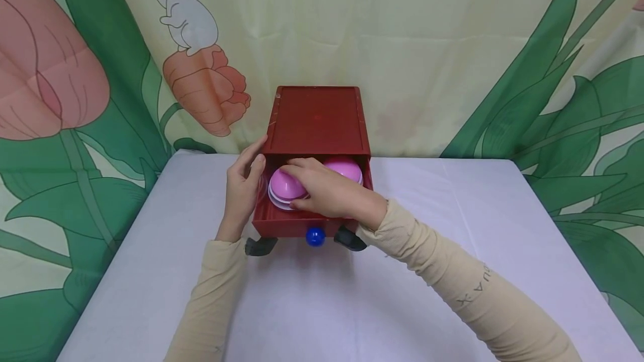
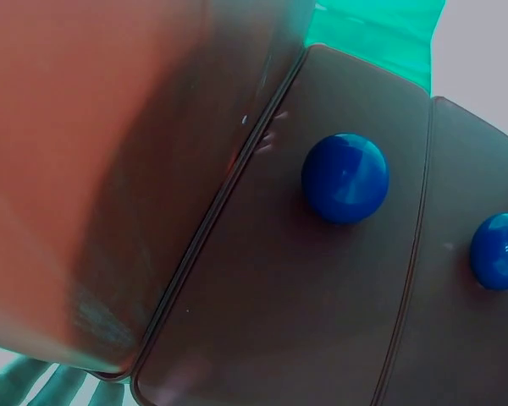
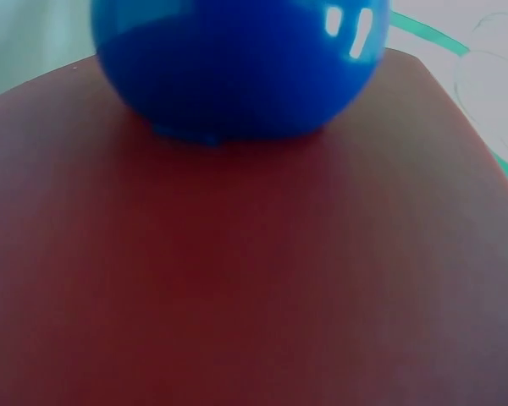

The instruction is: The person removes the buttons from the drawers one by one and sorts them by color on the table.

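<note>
A red drawer box stands at the back of the table, its upper drawer pulled out. Inside lie a pink domed object with a white rim on the left and a second pink domed object on the right. My right hand reaches into the drawer and grips the left one between thumb and fingers. Along the box's left side rests my left hand, fingers extended. The drawer's blue knob looms close in the right wrist view. Neither hand's grasp shows in the wrist views.
The left wrist view shows two drawer fronts with blue knobs, an upper knob and a lower knob. A white cloth covers the table. A printed curtain hangs directly behind the box. Dark wrist-worn pieces sit near the drawer front.
</note>
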Demonstrator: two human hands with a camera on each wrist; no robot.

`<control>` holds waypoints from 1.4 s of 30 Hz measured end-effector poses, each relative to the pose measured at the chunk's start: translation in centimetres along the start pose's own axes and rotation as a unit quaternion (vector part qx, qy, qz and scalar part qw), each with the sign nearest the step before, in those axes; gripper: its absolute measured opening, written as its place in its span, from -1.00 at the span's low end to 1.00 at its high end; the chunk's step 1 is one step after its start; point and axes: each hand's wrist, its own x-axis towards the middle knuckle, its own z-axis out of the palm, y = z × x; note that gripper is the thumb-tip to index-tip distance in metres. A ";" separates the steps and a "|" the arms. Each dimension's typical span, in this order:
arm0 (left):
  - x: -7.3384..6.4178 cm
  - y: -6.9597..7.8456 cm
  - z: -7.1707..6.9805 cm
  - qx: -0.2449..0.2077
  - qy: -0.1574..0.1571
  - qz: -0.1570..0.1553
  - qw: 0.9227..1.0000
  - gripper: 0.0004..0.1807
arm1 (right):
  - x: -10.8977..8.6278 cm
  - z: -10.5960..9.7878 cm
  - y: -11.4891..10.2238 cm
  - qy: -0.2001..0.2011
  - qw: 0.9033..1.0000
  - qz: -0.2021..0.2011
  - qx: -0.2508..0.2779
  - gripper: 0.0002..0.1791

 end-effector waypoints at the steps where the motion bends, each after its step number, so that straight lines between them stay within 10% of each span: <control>1: 0.0 0.0 0.0 -0.002 0.000 0.000 1.000 -0.55 | 0.0 0.0 0.0 0.001 1.000 0.000 -0.003 -0.28; 42: 0.0 0.1 0.1 -0.007 -0.001 -0.007 1.000 -0.54 | -0.2 0.1 -0.2 0.065 0.998 0.004 -0.011 -0.35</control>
